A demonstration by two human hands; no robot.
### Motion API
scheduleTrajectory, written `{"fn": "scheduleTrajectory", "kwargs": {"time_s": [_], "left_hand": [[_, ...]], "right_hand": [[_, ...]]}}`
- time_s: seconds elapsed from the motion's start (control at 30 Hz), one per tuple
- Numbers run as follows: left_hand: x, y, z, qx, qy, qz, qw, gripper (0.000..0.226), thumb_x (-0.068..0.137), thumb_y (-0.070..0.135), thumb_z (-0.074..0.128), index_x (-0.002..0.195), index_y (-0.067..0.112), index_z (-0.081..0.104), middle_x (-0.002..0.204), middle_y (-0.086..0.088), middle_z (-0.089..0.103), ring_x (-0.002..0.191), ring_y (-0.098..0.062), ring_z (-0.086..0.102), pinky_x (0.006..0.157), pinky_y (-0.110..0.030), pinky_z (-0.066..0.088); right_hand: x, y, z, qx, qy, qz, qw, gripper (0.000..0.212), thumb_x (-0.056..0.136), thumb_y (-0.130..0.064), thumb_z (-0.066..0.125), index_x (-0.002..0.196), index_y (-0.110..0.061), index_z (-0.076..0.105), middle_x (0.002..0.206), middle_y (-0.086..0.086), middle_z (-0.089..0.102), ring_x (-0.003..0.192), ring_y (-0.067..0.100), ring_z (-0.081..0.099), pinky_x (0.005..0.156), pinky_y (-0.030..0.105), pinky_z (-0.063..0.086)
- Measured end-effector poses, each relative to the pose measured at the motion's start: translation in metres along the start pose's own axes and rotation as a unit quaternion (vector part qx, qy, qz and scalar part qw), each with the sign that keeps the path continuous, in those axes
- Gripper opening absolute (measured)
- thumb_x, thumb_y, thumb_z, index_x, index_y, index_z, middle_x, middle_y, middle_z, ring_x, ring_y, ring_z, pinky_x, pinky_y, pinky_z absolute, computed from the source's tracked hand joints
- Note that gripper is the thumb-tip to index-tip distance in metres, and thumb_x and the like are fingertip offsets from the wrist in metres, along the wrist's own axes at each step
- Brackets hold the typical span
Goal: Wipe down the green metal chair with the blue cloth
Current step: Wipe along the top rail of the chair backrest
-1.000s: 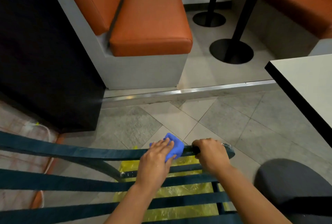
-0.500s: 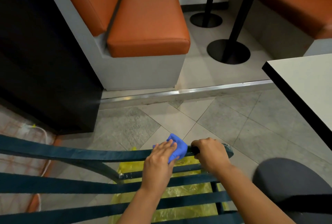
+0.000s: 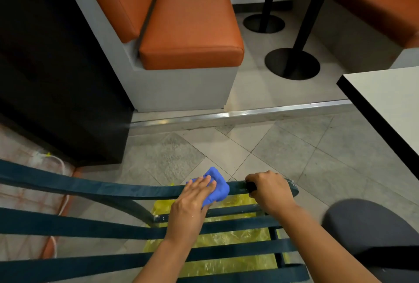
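The dark green metal chair (image 3: 95,188) fills the bottom of the view, its curved top rail and several flat slats running left to right. The blue cloth (image 3: 217,188) is bunched on the top rail near its right end. My left hand (image 3: 192,201) presses flat on the cloth, fingers spread over it. My right hand (image 3: 269,189) is clenched around the rail's right end, just right of the cloth.
A yellow plastic sheet (image 3: 226,244) lies on the tiled floor under the slats. An orange bench (image 3: 190,21) stands ahead, two black table poles (image 3: 292,65) to the right. A white table (image 3: 390,101) juts in at right. A dark seat (image 3: 371,230) sits bottom right.
My left hand and the blue cloth have slid slightly right along the top rail, closer to my right hand. My right hand keeps its grip on the rail end.
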State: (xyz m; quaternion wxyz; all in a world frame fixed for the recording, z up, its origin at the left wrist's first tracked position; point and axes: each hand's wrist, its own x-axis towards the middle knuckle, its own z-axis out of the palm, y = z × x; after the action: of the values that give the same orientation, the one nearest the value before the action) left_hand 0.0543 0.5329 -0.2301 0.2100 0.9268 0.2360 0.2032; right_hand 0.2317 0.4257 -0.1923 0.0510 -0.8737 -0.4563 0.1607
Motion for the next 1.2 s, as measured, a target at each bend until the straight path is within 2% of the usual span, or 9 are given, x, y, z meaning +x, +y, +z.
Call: {"fn": "scheduleTrajectory", "kwargs": {"time_s": [0.1,0.27,0.4,0.57,0.73,0.83,0.93,1.07,1.2], "left_hand": [[0.008,0.008,0.008,0.006,0.012,-0.001,1.0,0.07,0.045,0.003,0.089,0.111,0.009,0.066,0.113,-0.007,0.066,0.104,-0.018,0.063,0.093,-0.04,0.045],[0.021,0.018,0.009,-0.001,-0.015,0.038,0.999,0.063,0.046,0.012,0.09,0.106,0.012,0.069,0.11,-0.003,0.068,0.099,-0.014,0.065,0.093,-0.033,0.042],[0.003,-0.01,-0.01,0.019,0.001,0.034,0.999,0.063,0.053,0.01,0.087,0.112,0.011,0.065,0.116,-0.004,0.065,0.106,-0.015,0.062,0.092,-0.04,0.048],[0.008,0.003,0.004,0.02,0.014,0.009,1.0,0.066,0.047,0.003,0.088,0.109,0.006,0.066,0.111,-0.01,0.067,0.102,-0.02,0.064,0.091,-0.045,0.047],[0.02,0.028,0.011,-0.007,-0.019,-0.006,1.0,0.065,0.045,0.007,0.09,0.106,0.012,0.068,0.108,-0.005,0.069,0.098,-0.017,0.066,0.094,-0.036,0.041],[0.023,0.017,-0.012,-0.019,-0.027,-0.036,0.999,0.054,0.063,0.02,0.083,0.114,0.019,0.065,0.116,0.004,0.065,0.104,-0.013,0.062,0.094,-0.022,0.038],[0.022,-0.005,-0.034,-0.039,-0.065,-0.117,0.99,0.046,0.081,0.033,0.067,0.125,0.024,0.057,0.118,0.005,0.062,0.105,-0.012,0.058,0.092,-0.022,0.041],[0.05,0.014,-0.022,-0.065,-0.135,-0.14,0.979,0.034,0.086,0.037,0.06,0.118,0.026,0.061,0.105,0.003,0.065,0.094,-0.015,0.058,0.083,-0.028,0.047],[0.07,0.031,-0.005,-0.042,-0.206,-0.137,0.968,0.024,0.087,0.042,0.053,0.101,0.024,0.062,0.09,-0.002,0.064,0.083,-0.022,0.057,0.075,-0.038,0.048]], "right_hand": [[0.002,0.0,0.0,-0.009,0.002,0.004,1.0,0.02,0.089,-0.019,0.056,0.106,-0.026,0.061,0.097,0.001,0.065,0.091,0.02,0.057,0.072,0.028,0.04],[0.003,0.0,0.0,-0.018,-0.002,0.005,1.0,0.018,0.086,-0.019,0.057,0.101,-0.027,0.063,0.094,0.001,0.066,0.089,0.022,0.059,0.065,0.027,0.035],[0.002,0.003,0.001,0.0,0.006,-0.003,1.0,0.019,0.088,-0.022,0.058,0.106,-0.028,0.062,0.095,-0.001,0.065,0.089,0.018,0.058,0.074,0.03,0.044],[0.002,0.001,0.002,-0.009,0.013,-0.009,1.0,0.017,0.088,-0.019,0.057,0.102,-0.026,0.061,0.092,0.0,0.065,0.081,0.017,0.054,0.067,0.027,0.035],[0.003,0.001,0.001,-0.028,0.0,-0.003,1.0,0.014,0.085,-0.018,0.057,0.094,-0.026,0.062,0.09,0.0,0.067,0.084,0.022,0.059,0.062,0.028,0.035],[0.003,0.002,0.001,-0.017,-0.002,-0.006,1.0,0.014,0.086,-0.021,0.058,0.098,-0.028,0.062,0.093,-0.001,0.066,0.087,0.02,0.06,0.066,0.029,0.042],[0.001,0.003,0.003,-0.003,0.008,-0.009,1.0,0.018,0.09,-0.023,0.057,0.106,-0.029,0.061,0.099,-0.003,0.066,0.091,0.016,0.059,0.078,0.03,0.047],[0.002,-0.001,0.001,-0.021,0.009,-0.004,1.0,0.017,0.089,-0.019,0.056,0.103,-0.027,0.062,0.096,0.0,0.066,0.088,0.019,0.058,0.07,0.028,0.04],[0.002,-0.001,-0.002,-0.032,-0.007,-0.002,0.999,0.02,0.087,-0.017,0.055,0.104,-0.027,0.06,0.098,0.002,0.066,0.091,0.024,0.059,0.069,0.03,0.039]]}}
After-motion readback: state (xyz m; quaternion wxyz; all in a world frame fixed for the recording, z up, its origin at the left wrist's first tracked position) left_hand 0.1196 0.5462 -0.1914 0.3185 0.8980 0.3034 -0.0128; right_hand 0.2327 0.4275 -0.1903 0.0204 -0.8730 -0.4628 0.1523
